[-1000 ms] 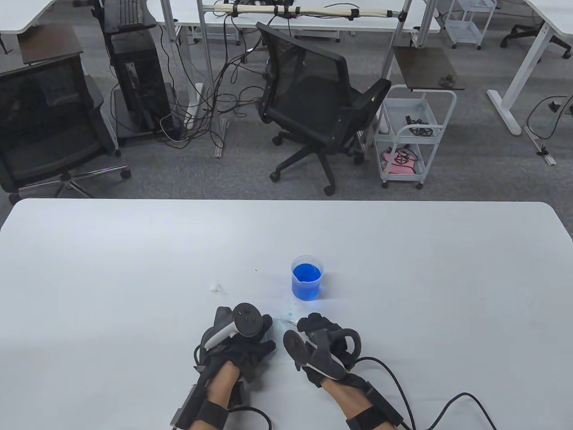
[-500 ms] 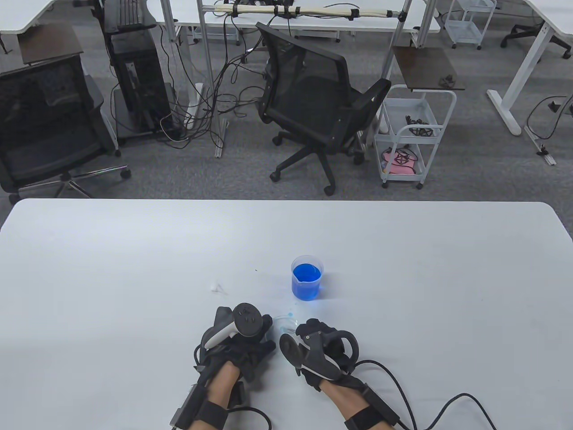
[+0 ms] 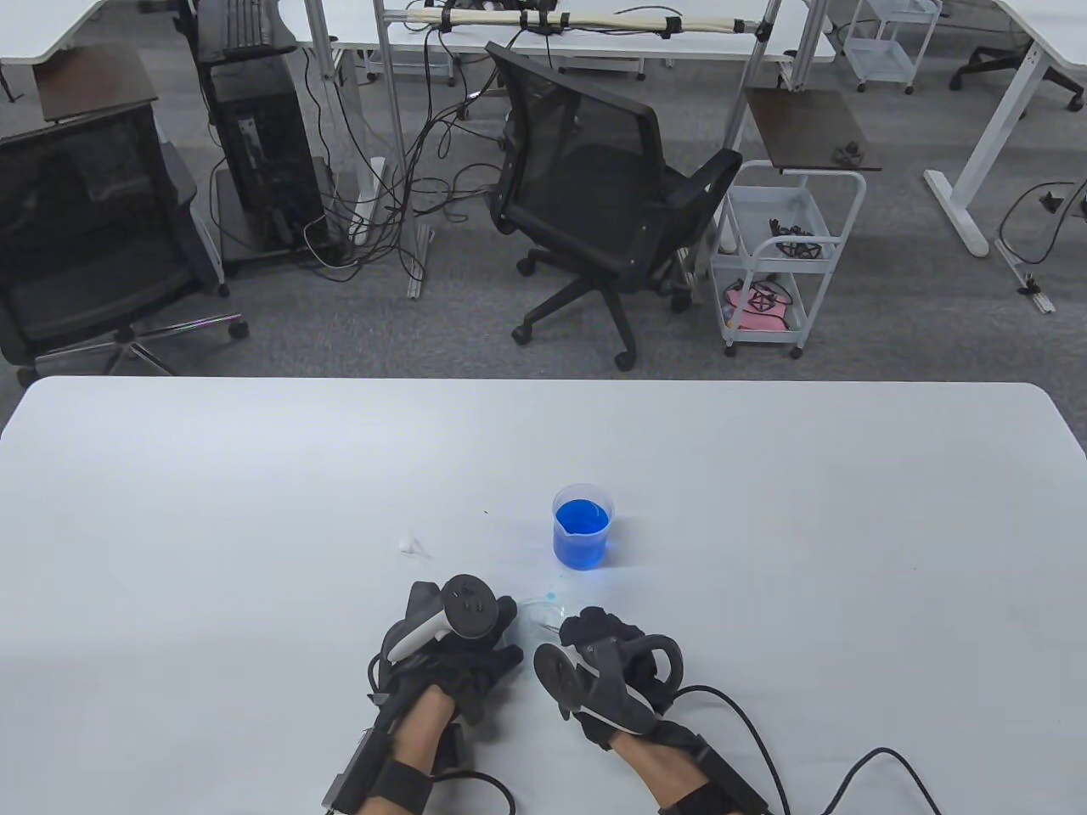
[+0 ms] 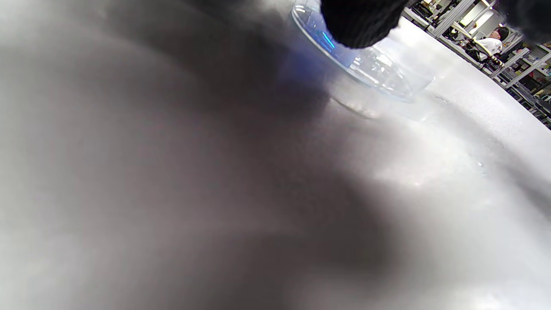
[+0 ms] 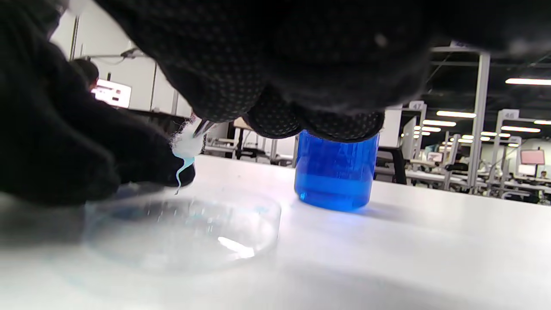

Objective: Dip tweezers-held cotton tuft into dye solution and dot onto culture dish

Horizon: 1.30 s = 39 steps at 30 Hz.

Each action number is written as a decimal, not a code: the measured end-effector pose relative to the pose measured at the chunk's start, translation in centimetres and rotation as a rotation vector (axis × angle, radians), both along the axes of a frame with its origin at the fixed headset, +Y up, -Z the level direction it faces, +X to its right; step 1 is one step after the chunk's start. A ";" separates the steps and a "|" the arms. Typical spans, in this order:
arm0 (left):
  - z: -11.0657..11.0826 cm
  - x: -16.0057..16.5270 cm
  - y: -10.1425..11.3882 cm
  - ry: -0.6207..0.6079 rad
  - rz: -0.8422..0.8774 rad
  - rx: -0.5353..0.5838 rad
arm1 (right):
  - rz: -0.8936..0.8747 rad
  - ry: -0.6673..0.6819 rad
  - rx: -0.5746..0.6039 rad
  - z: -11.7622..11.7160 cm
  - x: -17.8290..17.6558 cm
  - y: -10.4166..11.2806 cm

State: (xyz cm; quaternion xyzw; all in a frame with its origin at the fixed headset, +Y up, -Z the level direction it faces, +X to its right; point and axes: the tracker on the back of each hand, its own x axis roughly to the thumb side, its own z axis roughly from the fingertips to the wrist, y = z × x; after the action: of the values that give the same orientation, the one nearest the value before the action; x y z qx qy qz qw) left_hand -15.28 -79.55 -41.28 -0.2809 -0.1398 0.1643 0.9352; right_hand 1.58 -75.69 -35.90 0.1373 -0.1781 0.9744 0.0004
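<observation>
A clear beaker of blue dye (image 3: 582, 528) stands mid-table; it also shows in the right wrist view (image 5: 335, 174). The clear culture dish (image 3: 537, 609) lies between my hands, low in the right wrist view (image 5: 185, 228). My left hand (image 3: 501, 618) holds the dish's left rim; a gloved fingertip (image 4: 361, 23) rests on the dish (image 4: 370, 71). My right hand (image 3: 584, 626) pinches tweezers (image 5: 201, 127) whose tips hold a white cotton tuft (image 5: 186, 147). A pale blue strand hangs from the tuft, just above the dish.
Small white cotton scraps (image 3: 413, 543) lie on the white table (image 3: 255, 509), left of the beaker. Glove cables (image 3: 815, 764) trail off the near edge at the right. Office chairs and a cart stand beyond the far edge.
My right hand has drawn back a little toward the near edge with the tweezers. The left hand, dish and beaker have not moved.
</observation>
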 end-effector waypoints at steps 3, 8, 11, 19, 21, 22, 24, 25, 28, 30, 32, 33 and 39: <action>0.0 0.0 0.0 0.000 0.000 0.000 | 0.042 0.006 -0.021 -0.2 -0.4 -0.8; 0.0 0.0 0.0 0.000 0.000 0.000 | 0.072 0.014 -0.035 -0.3 -0.7 -1.4; 0.0 0.0 0.0 0.000 0.000 0.000 | 0.070 0.015 -0.031 -0.2 -0.6 -1.2; -0.1 -0.1 0.1 0.006 -0.001 -0.005 | -0.038 0.007 0.016 0.7 0.7 1.3; -0.1 -0.1 0.1 0.006 -0.001 -0.005 | -0.050 0.011 0.020 1.1 0.9 1.6; -0.1 -0.1 0.1 0.006 -0.001 -0.005 | -0.050 0.014 0.019 1.2 0.9 1.6; -0.1 -0.1 0.1 0.007 0.000 -0.005 | -0.034 0.017 0.000 1.3 0.8 1.2; -0.1 -0.1 0.1 0.007 0.000 -0.005 | -0.023 0.019 -0.012 1.3 0.6 0.9; -0.1 -0.1 0.1 0.006 0.000 -0.004 | 0.015 0.018 -0.044 0.9 0.2 -0.1; -0.1 -0.2 0.1 0.005 0.001 -0.005 | 0.038 0.020 -0.064 0.7 0.0 -0.6; -0.1 -0.2 0.1 0.005 0.002 -0.005 | 0.044 0.016 -0.068 0.6 0.0 -0.8; -0.1 -0.2 0.1 0.005 0.002 -0.004 | 0.045 0.015 -0.069 0.6 0.0 -0.8; -0.1 -0.2 0.1 0.003 0.001 -0.002 | -0.001 -0.009 -0.043 0.6 0.7 0.2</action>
State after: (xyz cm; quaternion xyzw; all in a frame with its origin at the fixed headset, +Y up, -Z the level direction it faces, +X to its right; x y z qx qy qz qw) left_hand -15.45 -79.45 -41.38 -0.2816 -0.1381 0.1652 0.9351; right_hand 2.31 -75.50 -35.31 0.1331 -0.1570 0.9786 0.0031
